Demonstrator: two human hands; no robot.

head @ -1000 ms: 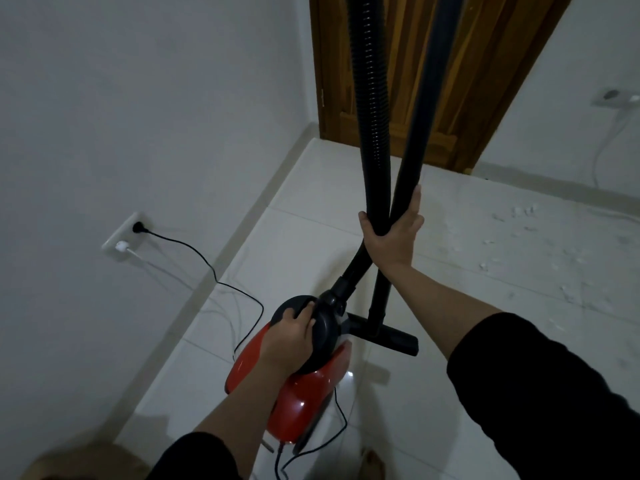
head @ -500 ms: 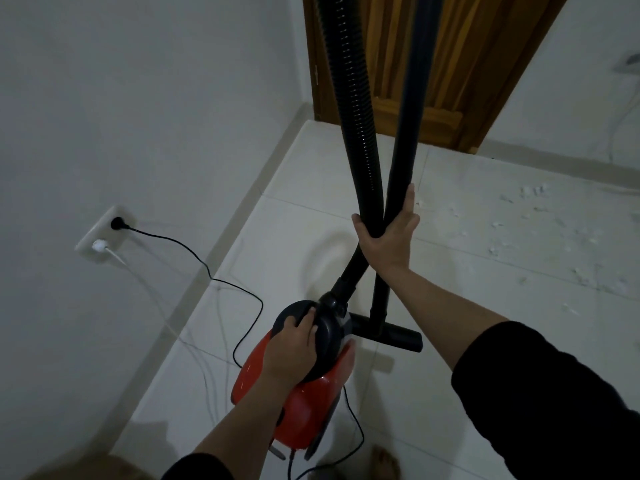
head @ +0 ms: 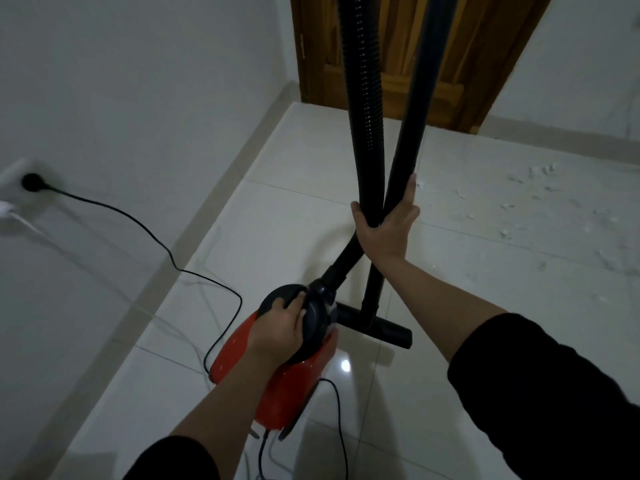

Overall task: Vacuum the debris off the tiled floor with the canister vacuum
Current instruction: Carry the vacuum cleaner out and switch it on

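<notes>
A red canister vacuum (head: pixel 284 386) with a black top sits low over the white tiled floor (head: pixel 263 244). My left hand (head: pixel 280 327) grips its black handle from above. My right hand (head: pixel 384 223) holds the ribbed black hose (head: pixel 363 98) and the smooth black wand (head: pixel 415 98) together where they cross. The wand runs down to the black floor nozzle (head: pixel 377 329), which rests on the tiles just right of the canister. White debris bits (head: pixel 509 209) lie scattered on the floor to the right.
The vacuum's black power cord (head: pixel 138 223) runs from a wall socket (head: pixel 29 183) on the left wall across the floor to the canister's rear. A wooden door (head: pixel 394 57) stands at the back. White walls border the floor on the left and far right.
The view has shifted right and the socket now sits at the left edge. Both hands keep their grips. The canister and nozzle stay in about the same place below me.
</notes>
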